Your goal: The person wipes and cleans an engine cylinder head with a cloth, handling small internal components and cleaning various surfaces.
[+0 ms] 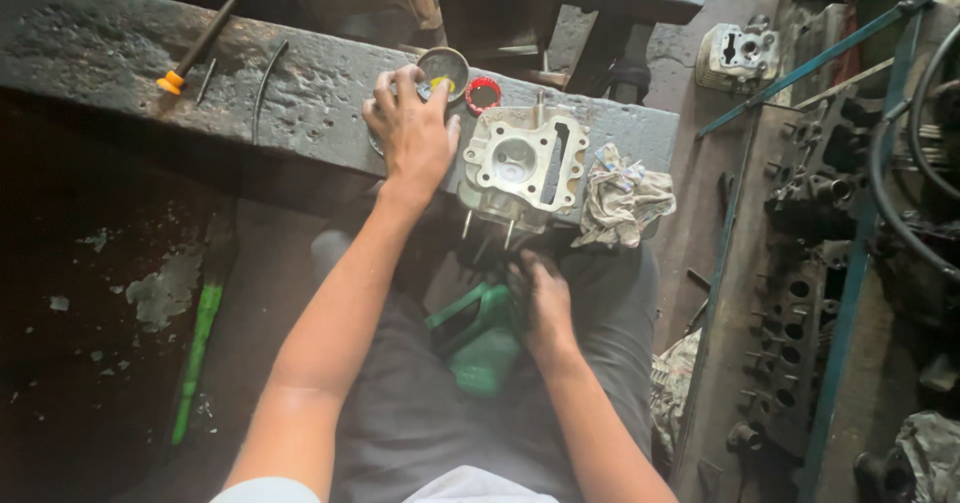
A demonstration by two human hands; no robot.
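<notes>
Left hand (412, 135) grips a round metal tin (443, 71); right hand (545, 303) clasps a green plastic bottle (480, 338).

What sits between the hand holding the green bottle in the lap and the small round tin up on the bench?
The pale metal cylinder block does. It stands at the bench edge directly above the right hand and green bottle. The tin lies beyond it to the left, by the left hand.

The workbench (120, 58) is rough, pitted and dark, matt throughout. The cylinder block (522, 168) is pale cast metal, dull and grimy. Beside it the rag (622, 201) is crumpled, stained cloth. The green bottle (478, 341) looks like smooth plastic. The screwdriver (200, 41) has a glossy orange plastic handle end.
</notes>
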